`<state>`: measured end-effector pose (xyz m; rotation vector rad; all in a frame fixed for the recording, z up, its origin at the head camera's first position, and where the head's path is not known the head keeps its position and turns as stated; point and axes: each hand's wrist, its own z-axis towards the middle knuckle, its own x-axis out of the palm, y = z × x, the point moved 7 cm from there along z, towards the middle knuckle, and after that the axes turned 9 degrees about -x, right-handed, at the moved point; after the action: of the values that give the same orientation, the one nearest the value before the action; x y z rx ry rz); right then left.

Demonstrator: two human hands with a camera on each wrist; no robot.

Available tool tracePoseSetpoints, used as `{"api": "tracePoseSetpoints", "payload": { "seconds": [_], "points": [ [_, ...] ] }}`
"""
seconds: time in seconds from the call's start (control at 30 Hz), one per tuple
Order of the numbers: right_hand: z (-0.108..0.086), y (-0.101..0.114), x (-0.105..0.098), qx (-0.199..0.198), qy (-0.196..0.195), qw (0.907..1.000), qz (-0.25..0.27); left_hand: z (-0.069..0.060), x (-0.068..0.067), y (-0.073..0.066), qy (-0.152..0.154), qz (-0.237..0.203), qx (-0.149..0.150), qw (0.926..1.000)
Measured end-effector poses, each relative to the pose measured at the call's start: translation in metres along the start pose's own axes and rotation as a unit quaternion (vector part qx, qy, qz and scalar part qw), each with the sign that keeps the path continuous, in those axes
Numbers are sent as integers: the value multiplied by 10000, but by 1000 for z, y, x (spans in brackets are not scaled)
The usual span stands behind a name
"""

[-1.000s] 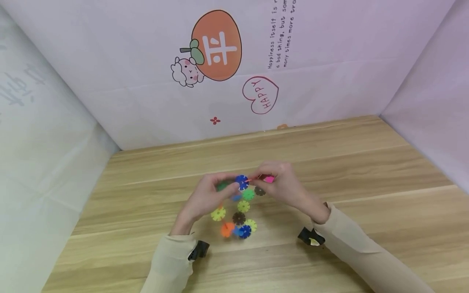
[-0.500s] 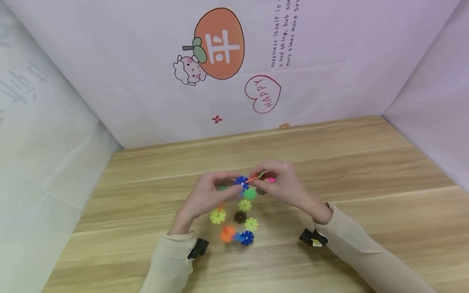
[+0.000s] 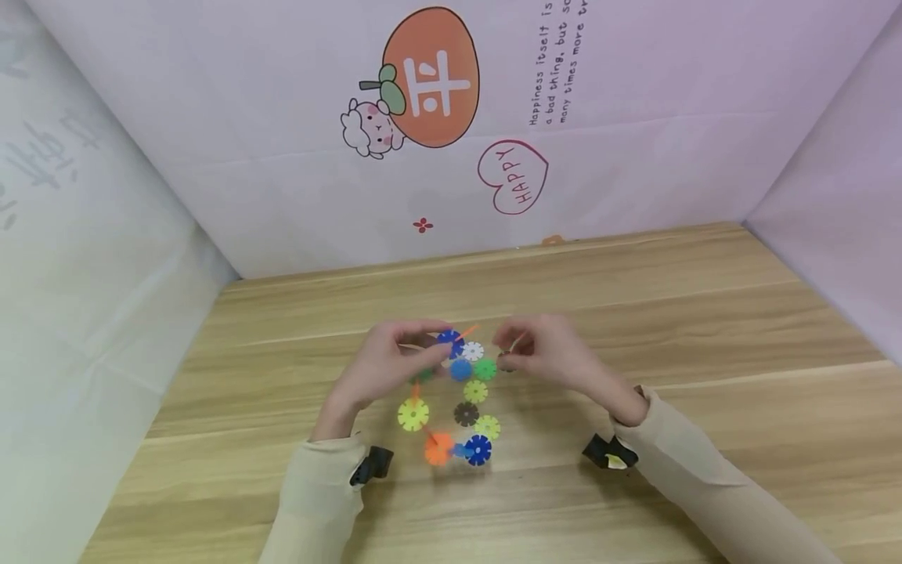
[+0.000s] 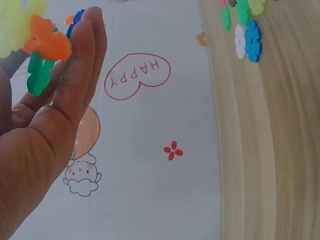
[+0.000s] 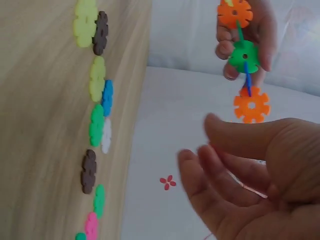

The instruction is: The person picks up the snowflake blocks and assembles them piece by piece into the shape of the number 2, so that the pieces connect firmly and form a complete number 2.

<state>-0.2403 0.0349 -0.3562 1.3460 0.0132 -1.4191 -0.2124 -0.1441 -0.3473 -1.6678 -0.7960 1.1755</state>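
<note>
In the head view my left hand [image 3: 387, 360] pinches a dark blue snowflake disc [image 3: 451, 343] in a chain of notched plastic discs. A thin orange disc [image 3: 467, 333], slotted to it, sticks out towards the right. Below the hand the chain runs on through a yellow disc [image 3: 413, 415] and an orange disc [image 3: 438, 449] to another dark blue disc [image 3: 478, 450]. The right wrist view shows the chain's green disc [image 5: 245, 56] and free orange end disc [image 5: 252, 105]. My right hand [image 3: 546, 352] is beside that end, apart from it, thumb and fingers separated and loosely bent, holding nothing visible.
Loose discs lie on the wooden table [image 3: 669, 313]: white [image 3: 473, 351], light blue [image 3: 461, 370], green [image 3: 485, 369], yellow [image 3: 475, 391] and brown [image 3: 466, 413]. A pink disc [image 5: 91, 226] lies farther along. Printed white cloth walls [image 3: 282, 157] surround the table.
My right hand has let go of the orange end disc and drawn slightly right. My left hand has shifted left with the chain, uncovering the white and light blue discs.
</note>
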Motion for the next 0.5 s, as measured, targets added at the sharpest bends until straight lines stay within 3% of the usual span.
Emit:
{"api": "tracePoseSetpoints", "payload": {
  "seconds": [0.07, 0.17, 0.3, 0.5],
  "points": [
    [-2, -4, 11, 120, 505, 9986, -119, -2, -2, -2, 3, -3, -38, 10000],
    [-5, -7, 28, 293, 1001, 9945, 133, -3, -4, -2, -9, 51, -61, 10000],
    [-10, -8, 45, 766, 1257, 9875, 559, -4, -6, -3, -50, 74, -127, 9999],
    [-16, -7, 60, 1201, 1567, 9794, 417, -5, -6, -5, -54, 68, -175, 9998]
  ]
}}
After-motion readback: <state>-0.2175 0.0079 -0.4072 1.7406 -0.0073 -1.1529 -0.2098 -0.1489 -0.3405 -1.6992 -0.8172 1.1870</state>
